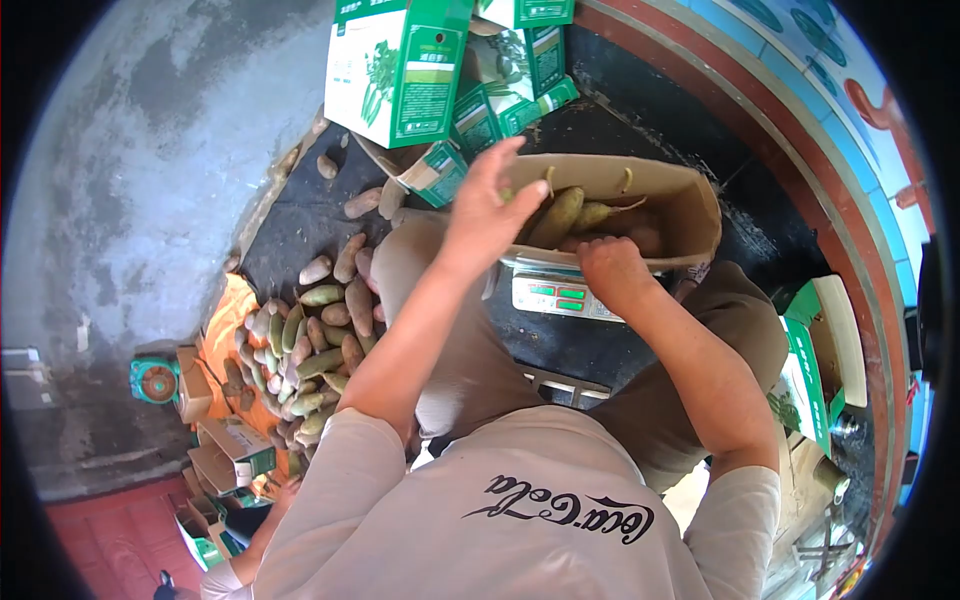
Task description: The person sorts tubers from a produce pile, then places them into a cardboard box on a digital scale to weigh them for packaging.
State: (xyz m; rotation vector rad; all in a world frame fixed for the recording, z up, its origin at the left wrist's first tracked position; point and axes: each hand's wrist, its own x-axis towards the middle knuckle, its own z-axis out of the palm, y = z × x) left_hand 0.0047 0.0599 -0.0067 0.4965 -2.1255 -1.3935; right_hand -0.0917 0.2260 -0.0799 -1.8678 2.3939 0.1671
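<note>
— Where's the box (690,205) from the hands?
— Just ahead, on the scale (560,295). Left hand (487,205) hovers open-fingered at its left rim, empty so far as shows. Right hand (612,272) curls against the near wall, nearer; sweet potatoes (575,215) lie lengthwise inside.

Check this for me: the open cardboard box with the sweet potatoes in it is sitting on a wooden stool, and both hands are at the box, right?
Not quite. The cardboard box sits on a digital scale, not a wooden stool; the head view shows its green display under the box's near edge. The rest holds: sweet potatoes lie inside, the left hand is over the opening and the right hand is at the near rim.
</note>
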